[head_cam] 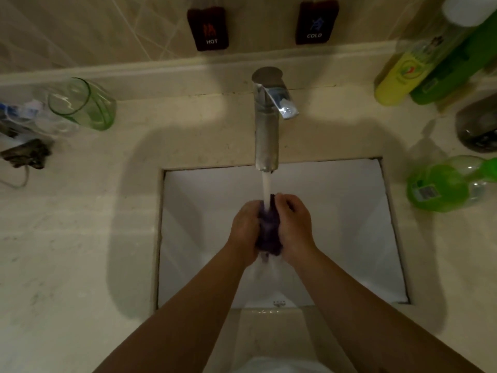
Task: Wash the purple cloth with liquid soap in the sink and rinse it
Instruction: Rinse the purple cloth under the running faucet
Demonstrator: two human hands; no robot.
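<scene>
We had the purple cloth bunched up between our two hands over the middle of the white sink, directly under the tap. The left hand was curled closed around the cloth's left side and the right hand was curled closed around its right side, fingers wrapped over the far end, so that only a dark strip of fabric showed between them. The stream of water fell onto the far end of the bundle, and water ran off its near end into the basin.

We judged this to be the rinsing step, or the wetting before soap; we saw no lather on the cloth or in the basin, so we could not tell which. A bottle of green liquid lay on the counter just to the right of the sink, well apart from our hands, and more bottles stood at the far right corner. A green glass stood on the far left of the counter.

If this was the rinse, the next move called for kneading and squeezing the bundle under the stream, opening it out so water reached the inner folds, then wringing it. If soap was still to come, one hand would have to let go and reach right for the bottle.
</scene>
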